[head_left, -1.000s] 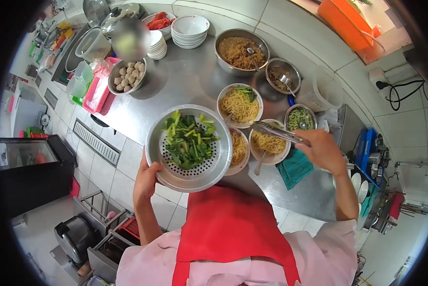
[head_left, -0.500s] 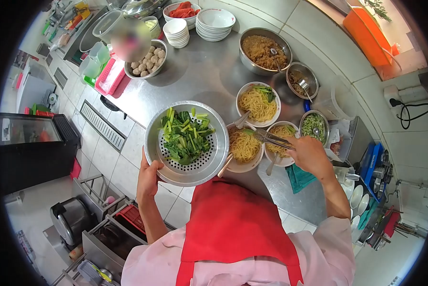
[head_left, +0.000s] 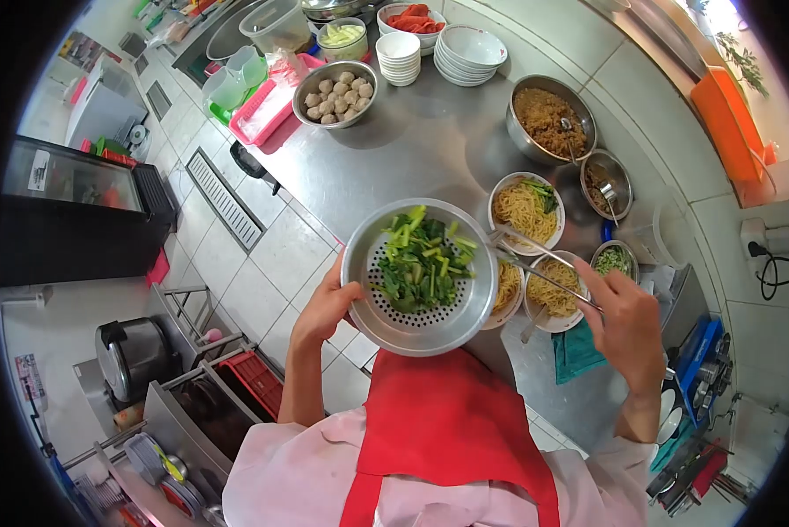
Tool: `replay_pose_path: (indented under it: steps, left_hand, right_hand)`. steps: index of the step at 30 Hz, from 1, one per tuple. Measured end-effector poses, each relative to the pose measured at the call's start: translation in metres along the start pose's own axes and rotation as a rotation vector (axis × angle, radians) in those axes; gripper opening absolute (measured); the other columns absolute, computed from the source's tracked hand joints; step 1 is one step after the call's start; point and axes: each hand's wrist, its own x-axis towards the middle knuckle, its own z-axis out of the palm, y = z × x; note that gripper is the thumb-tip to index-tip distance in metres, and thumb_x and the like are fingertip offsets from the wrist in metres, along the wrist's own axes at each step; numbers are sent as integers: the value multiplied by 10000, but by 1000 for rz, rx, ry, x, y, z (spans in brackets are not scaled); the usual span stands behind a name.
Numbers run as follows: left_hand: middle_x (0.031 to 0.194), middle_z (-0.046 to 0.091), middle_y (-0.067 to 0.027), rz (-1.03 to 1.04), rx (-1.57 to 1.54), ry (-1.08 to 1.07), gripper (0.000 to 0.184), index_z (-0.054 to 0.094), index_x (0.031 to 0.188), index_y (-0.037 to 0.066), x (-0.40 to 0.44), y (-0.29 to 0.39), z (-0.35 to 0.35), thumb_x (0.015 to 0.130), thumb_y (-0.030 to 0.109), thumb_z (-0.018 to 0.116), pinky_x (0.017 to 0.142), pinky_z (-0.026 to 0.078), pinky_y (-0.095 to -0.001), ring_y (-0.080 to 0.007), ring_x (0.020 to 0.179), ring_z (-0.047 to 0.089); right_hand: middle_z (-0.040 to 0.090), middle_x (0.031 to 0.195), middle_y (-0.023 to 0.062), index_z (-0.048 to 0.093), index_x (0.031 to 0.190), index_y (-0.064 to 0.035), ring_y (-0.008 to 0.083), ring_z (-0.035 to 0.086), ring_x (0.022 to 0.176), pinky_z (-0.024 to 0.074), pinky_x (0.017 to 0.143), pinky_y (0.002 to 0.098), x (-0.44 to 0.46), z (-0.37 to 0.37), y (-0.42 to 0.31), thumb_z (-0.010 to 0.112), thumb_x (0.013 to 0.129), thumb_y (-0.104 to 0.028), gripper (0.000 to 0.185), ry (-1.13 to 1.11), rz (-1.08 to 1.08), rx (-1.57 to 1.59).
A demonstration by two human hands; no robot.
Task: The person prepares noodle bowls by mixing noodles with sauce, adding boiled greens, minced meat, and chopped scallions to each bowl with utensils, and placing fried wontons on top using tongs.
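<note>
My left hand [head_left: 326,303] grips the left rim of a metal colander [head_left: 365,323], thumb on top. Chopped leafy greens [head_left: 423,263] lie inside it. My right hand [head_left: 627,321] is closed around metal tongs [head_left: 553,281], whose tips point left by the colander's right rim; nothing shows between them. Under and beside the tongs stand a back bowl of noodles with greens [head_left: 522,211], a right noodle bowl [head_left: 553,294], and a left noodle bowl [head_left: 507,294] partly hidden by the colander. A spoon handle leans out of the right bowl.
Along the table stand a bowl of meatballs [head_left: 337,95], stacked white bowls [head_left: 469,54], a bowl of brown crumbly food [head_left: 548,123] and a smaller metal bowl with a spoon [head_left: 607,183]. Chopped green onions [head_left: 614,261] sit at right, near a green cloth [head_left: 577,353].
The camera view has shifted, so the table appears further right. The colander has moved toward the noodle bowls, covering more of the left one. The tongs have gone from the bowls to the colander's rim.
</note>
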Motion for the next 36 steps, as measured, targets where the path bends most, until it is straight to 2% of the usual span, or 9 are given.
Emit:
replay_pose_path:
  steps: [2, 4, 8, 10, 11, 17, 19, 26, 36]
  left_hand:
    - [1123, 565, -48, -27, 27, -79, 745, 330, 1439, 139, 3, 3, 3, 722, 3, 480, 707, 440, -218, -115, 909, 528]
    - [1072, 577, -105, 29, 152, -174, 716, 358, 1405, 134, 12, -1, 6, 705, 28, 469, 510, 534, -291, -177, 870, 601]
    - [1076, 577, -110, 27, 138, -226, 724, 355, 1405, 135, 10, 13, 19, 697, 42, 474, 482, 539, -296, -188, 862, 609]
    - [1230, 516, -71, -28, 113, -254, 751, 329, 1438, 100, 5, 24, 25, 709, 19, 492, 866, 414, -243, -164, 1089, 479]
    - [1230, 516, -71, -27, 115, -255, 751, 329, 1438, 100, 5, 25, 26, 709, 19, 492, 866, 414, -243, -164, 1089, 479]
    - [1260, 509, -81, -37, 81, -234, 770, 316, 1450, 104, 13, 12, 19, 708, 8, 496, 913, 394, -244, -165, 1121, 465]
    - [1111, 565, -87, 53, 99, -140, 723, 365, 1409, 120, 19, 0, 10, 701, 21, 477, 689, 506, -266, -160, 951, 560]
    - [1084, 572, -66, 32, 70, -106, 743, 353, 1430, 125, 23, -13, -19, 706, -3, 464, 705, 477, -254, -138, 904, 544]
    - [991, 606, -69, -57, 71, -5, 746, 328, 1449, 133, 17, -9, -28, 726, -1, 456, 594, 490, -255, -123, 755, 565]
  right_hand:
    - [535, 777, 54, 591, 1198, -92, 212, 568, 699, 482, 591, 312, 21, -1, -9, 640, 742, -121, 459, 103, -392, -241]
    - [539, 785, 39, 595, 1192, -92, 188, 562, 708, 477, 582, 291, 43, 5, -18, 624, 739, -123, 454, 136, -494, -370]
    - [538, 785, 20, 598, 1183, -83, 146, 542, 707, 466, 571, 253, 59, 10, -20, 598, 746, -137, 441, 167, -671, -584]
    - [541, 785, 22, 599, 1175, -80, 150, 552, 714, 472, 574, 262, 61, 19, -17, 602, 744, -133, 434, 163, -674, -604]
    - [544, 785, 24, 601, 1167, -78, 155, 562, 721, 478, 578, 271, 61, 21, -16, 606, 743, -129, 427, 162, -677, -624]
    - [580, 792, 76, 605, 1153, -94, 245, 611, 743, 495, 628, 348, 44, -8, 9, 635, 764, -126, 391, -38, -407, -162]
    - [596, 799, 91, 609, 1149, -96, 263, 610, 750, 493, 640, 362, 34, -14, 23, 642, 768, -120, 383, -74, -346, -66]
    - [646, 821, 169, 629, 1106, -62, 332, 629, 785, 487, 692, 443, -5, 12, 67, 677, 762, -126, 354, -333, 81, 305]
    - [651, 802, 173, 589, 1136, -60, 358, 632, 783, 500, 688, 458, -9, 82, 50, 674, 769, -129, 384, -148, 33, -16]
